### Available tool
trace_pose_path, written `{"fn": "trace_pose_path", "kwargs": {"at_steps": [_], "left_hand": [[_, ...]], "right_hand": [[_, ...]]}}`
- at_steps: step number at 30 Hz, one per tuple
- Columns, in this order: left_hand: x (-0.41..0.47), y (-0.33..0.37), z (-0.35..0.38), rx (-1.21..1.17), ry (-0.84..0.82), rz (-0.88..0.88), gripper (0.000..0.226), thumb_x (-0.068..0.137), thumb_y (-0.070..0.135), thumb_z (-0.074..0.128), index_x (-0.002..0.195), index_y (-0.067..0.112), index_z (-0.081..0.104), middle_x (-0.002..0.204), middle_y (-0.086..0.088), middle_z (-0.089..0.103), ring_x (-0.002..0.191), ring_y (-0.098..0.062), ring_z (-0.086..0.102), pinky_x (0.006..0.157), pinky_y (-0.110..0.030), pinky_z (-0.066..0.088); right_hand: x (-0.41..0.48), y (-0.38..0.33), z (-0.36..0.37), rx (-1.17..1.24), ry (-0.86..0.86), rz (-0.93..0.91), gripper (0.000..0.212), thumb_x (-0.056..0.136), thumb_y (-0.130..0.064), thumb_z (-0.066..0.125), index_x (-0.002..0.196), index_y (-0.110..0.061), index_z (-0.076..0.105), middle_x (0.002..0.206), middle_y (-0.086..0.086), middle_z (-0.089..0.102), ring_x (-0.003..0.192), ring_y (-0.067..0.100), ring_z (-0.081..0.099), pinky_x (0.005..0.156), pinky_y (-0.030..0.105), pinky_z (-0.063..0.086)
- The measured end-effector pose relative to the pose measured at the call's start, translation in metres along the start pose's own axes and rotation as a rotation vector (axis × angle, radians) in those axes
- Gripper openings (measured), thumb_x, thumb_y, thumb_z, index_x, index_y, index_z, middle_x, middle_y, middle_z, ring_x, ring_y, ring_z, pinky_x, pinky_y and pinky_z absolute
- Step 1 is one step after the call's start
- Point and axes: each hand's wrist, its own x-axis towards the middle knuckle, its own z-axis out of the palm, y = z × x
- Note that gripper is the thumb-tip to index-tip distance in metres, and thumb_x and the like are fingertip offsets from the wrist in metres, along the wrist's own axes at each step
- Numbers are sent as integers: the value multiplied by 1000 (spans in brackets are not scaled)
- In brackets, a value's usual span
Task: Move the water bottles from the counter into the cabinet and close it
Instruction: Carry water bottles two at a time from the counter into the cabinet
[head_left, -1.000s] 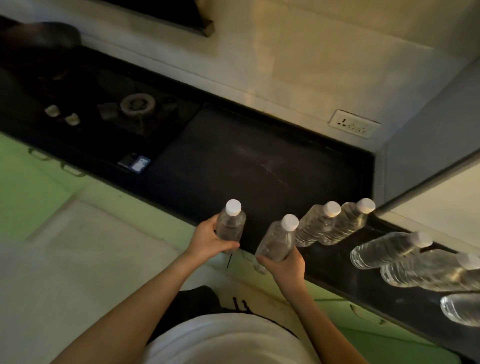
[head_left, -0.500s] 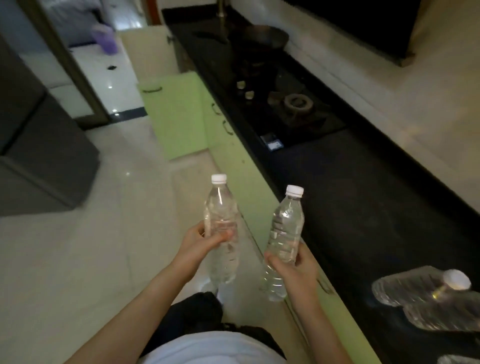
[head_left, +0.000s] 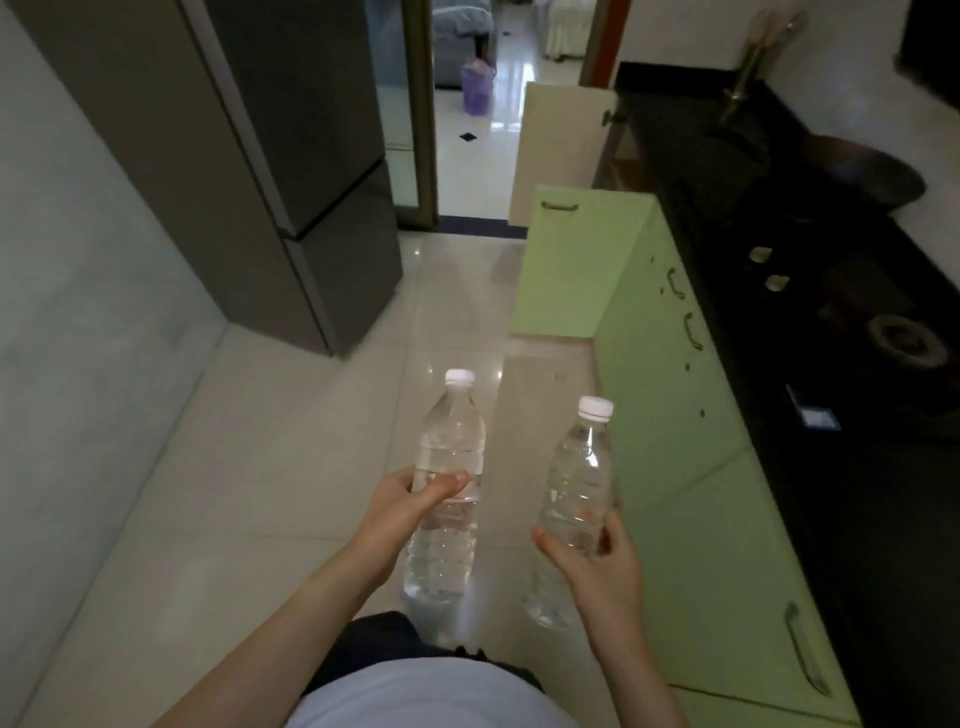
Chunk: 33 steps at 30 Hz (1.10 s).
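I hold two clear water bottles with white caps upright over the floor. My left hand (head_left: 402, 501) grips the left water bottle (head_left: 451, 447) around its middle. My right hand (head_left: 597, 558) grips the right water bottle (head_left: 579, 473) near its lower half. Ahead on the right, a green cabinet door (head_left: 576, 265) stands swung open into the aisle, below the black counter (head_left: 852, 467). A beige door (head_left: 561, 150) behind it is open too. The cabinet's inside is hidden by the doors. The other bottles on the counter are out of view.
Shut green cabinet fronts (head_left: 696, 467) with metal handles line the right side. A gas hob (head_left: 893, 338) and a dark pan (head_left: 862, 176) sit on the counter. A grey fridge (head_left: 291, 156) stands at left. A tiled floor aisle (head_left: 291, 457) leads to a doorway (head_left: 483, 104).
My view has swung left, away from the counter and its row of bottles, down the aisle. Both hands carried their bottles off the counter and hold them over the floor.
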Motion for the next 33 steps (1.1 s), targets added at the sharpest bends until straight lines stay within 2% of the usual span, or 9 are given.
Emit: {"fn": "trace_pose_path", "kwargs": {"at_steps": [2, 4, 8, 11, 15, 19, 23, 30, 33], "left_hand": [[23, 12, -40, -9, 43, 25, 50, 63, 46, 75, 95, 8, 75, 87, -9, 77, 82, -24, 75, 71, -29, 55], [43, 25, -78, -17, 89, 40, 42, 67, 42, 77, 94, 9, 75, 86, -8, 78, 80, -22, 75, 68, -26, 54], [80, 48, -142, -111, 214, 47, 23, 80, 31, 77, 90, 11, 75, 82, -7, 77, 77, -22, 74, 65, -26, 54], [107, 53, -174, -184, 273, -9, 36, 76, 36, 78, 96, 7, 74, 87, -13, 77, 80, -29, 74, 70, -34, 56], [151, 54, -191, -214, 331, -55, 55, 61, 50, 78, 97, 8, 73, 87, -13, 77, 80, -29, 74, 74, -38, 58], [211, 63, -189, -200, 367, -112, 40, 75, 41, 79, 98, 9, 72, 87, -11, 77, 83, -30, 74, 77, -40, 59], [285, 108, -179, -194, 376, -95, 58, 58, 53, 80, 98, 13, 72, 87, -8, 77, 81, -26, 74, 74, -37, 58], [413, 219, -167, -181, 405, -30, 54, 61, 52, 82, 95, 10, 73, 84, -8, 77, 79, -24, 74, 70, -33, 57], [460, 243, -167, -134, 409, -32, 62, 55, 62, 75, 92, 12, 73, 83, -7, 77, 78, -23, 74, 72, -36, 58]], "right_hand": [[14, -10, 45, 6, 1, -25, 36, 66, -1, 86, 93, -14, 67, 80, -4, 74, 69, 1, 68, 61, 11, 50], [30, -20, 87, 13, -8, -30, 33, 66, -3, 86, 92, -14, 68, 77, -5, 74, 69, 3, 69, 58, 9, 48], [65, -44, 153, -14, -38, -17, 31, 67, -7, 87, 89, -18, 69, 79, -7, 75, 75, 11, 71, 67, 25, 54], [91, -59, 183, -52, -86, -13, 33, 68, -6, 87, 93, -17, 69, 84, -1, 75, 78, 12, 71, 73, 31, 56], [142, -72, 210, -120, -125, -6, 36, 65, -3, 88, 93, -12, 69, 83, 1, 76, 77, 15, 73, 72, 36, 58], [214, -88, 236, -129, -167, 31, 33, 66, -4, 87, 92, -11, 69, 82, 3, 75, 75, 13, 72, 67, 24, 56], [308, -124, 263, -100, -214, 19, 33, 68, 2, 85, 95, -6, 67, 85, 3, 72, 63, -4, 66, 55, 9, 49], [463, -200, 296, -184, -257, -60, 38, 67, -8, 88, 98, -15, 66, 88, -5, 72, 65, -8, 65, 59, 9, 49], [512, -213, 310, -216, -243, -67, 37, 67, -7, 88, 96, -13, 65, 85, -5, 70, 63, -11, 63, 55, 5, 46]]}}
